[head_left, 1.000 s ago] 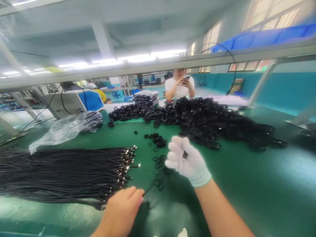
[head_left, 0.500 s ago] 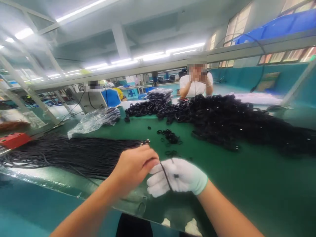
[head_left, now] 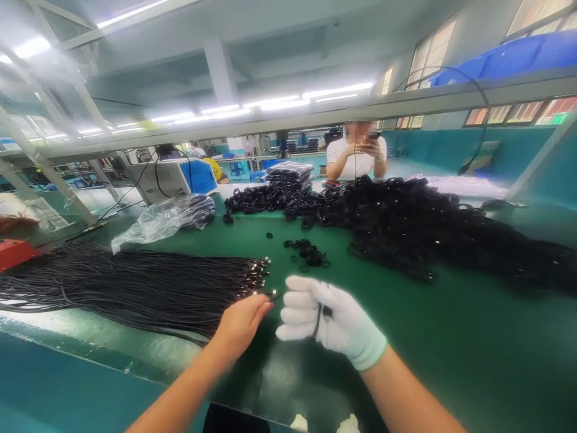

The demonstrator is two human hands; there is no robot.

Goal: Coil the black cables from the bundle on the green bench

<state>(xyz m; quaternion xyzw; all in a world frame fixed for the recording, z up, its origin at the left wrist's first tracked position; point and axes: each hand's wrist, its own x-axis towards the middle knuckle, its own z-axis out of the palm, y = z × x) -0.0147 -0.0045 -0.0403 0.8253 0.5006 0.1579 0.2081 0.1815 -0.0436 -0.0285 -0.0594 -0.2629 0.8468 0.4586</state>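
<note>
My bare left hand [head_left: 243,322] is closed at the tip end of a spread bundle of black cables [head_left: 148,279]. It pinches one cable [head_left: 273,294], whose small metal plug pokes out past the fingers. More shiny plugs lie just behind this hand. To its right, my right hand [head_left: 331,319] wears a white glove, and its fingers are curled inward. A thin black cord [head_left: 318,322] crosses the palm beneath those fingers, beside a small dark square. How much cord the glove hides I cannot tell. The hands are apart.
A large heap of coiled black cables [head_left: 433,234] covers the right back of the green table [head_left: 451,343]. Small black rings [head_left: 311,252] lie ahead of the glove. A clear plastic bag [head_left: 162,219], bagged stack [head_left: 288,174] and red box [head_left: 15,254] stand around. Across sits a person [head_left: 356,153].
My left hand has left the glove and moved down-left to the cable ends, where it now pinches a cable. My right hand has shifted slightly right and its fingers have curled more.
</note>
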